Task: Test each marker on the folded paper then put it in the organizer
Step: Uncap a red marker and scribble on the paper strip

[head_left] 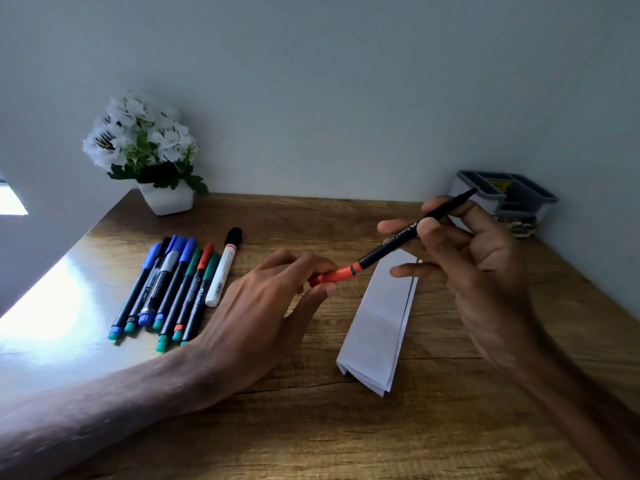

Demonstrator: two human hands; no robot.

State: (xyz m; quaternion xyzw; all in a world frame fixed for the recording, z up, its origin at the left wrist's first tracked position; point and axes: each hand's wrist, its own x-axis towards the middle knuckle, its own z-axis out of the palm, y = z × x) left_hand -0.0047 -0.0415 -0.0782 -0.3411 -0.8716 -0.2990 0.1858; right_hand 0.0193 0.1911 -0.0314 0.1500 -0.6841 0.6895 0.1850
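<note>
Marker [391, 247] with red cap [332, 276] held slanting above the folded paper [377, 327].
The left hand [263, 306] pinches the red cap while the right hand [474, 251] grips the black barrel, clear of the worktop [311, 427], over the paper's far end. The marker looks light, stiff and smooth, so a firm hold on the barrel and a straight pull on the cap should suit. White print on the barrel reads Faber-Castell. Other markers [173, 289] lie in a row at left. The grey organizer [540, 199] stands far right, its yellow label unreadable.
</note>
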